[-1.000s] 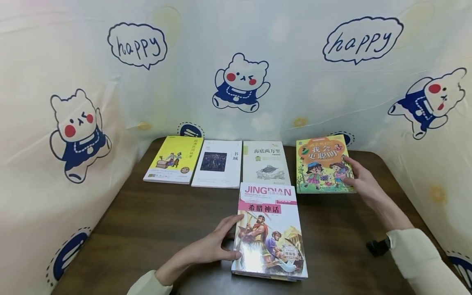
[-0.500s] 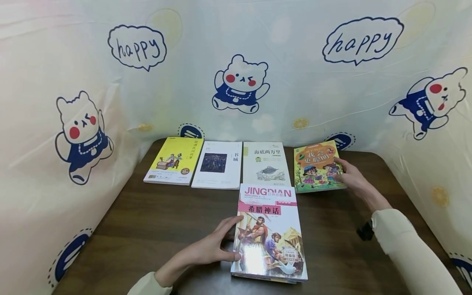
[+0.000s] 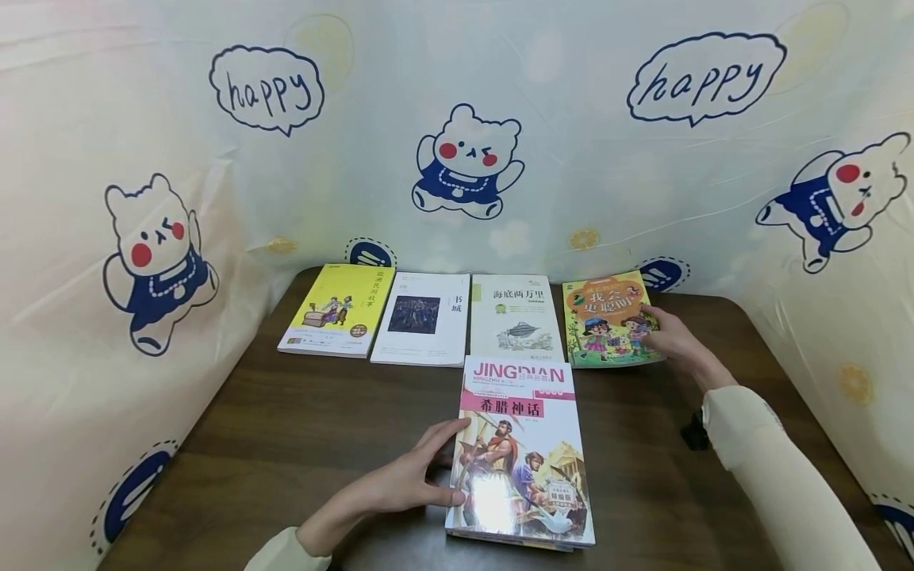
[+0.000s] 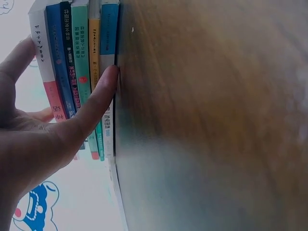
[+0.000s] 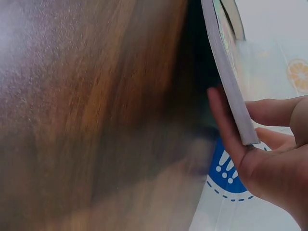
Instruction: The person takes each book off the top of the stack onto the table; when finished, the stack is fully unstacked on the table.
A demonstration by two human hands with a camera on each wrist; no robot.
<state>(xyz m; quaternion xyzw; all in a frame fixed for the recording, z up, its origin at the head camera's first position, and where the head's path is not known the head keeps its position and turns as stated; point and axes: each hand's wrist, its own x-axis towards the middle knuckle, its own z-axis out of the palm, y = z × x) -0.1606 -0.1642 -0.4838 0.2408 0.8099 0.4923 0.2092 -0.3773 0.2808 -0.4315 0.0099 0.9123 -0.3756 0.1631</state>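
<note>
The right hand [image 3: 674,337] grips the colourful book [image 3: 607,317] by its right edge; in the right wrist view the thumb [image 5: 221,106] is under the book and the fingers lie against the cover. That edge stands off the counter [image 3: 657,460], with a dark gap beneath it. The colourful book is at the right end of the back row, slightly turned, its left edge just beside the pale green book [image 3: 517,309].

The left hand [image 3: 407,480] rests unclenched, fingers spread, against the left side of the stack [image 3: 521,452]. In the left wrist view its thumb touches the spines low down, another finger reaches up by the topmost spine, and white, blue, dark, green and orange spines show. The top book, pink and white, has its far edge in front of the pale green book; whether they touch cannot be told.

Farther left in the row lie the white book [image 3: 420,317] and the yellow book [image 3: 339,309], close side by side near the back edge. Dark wood shows either side of the stack, and the backdrop [image 3: 585,174] borders the counter's edges behind and at the sides.
</note>
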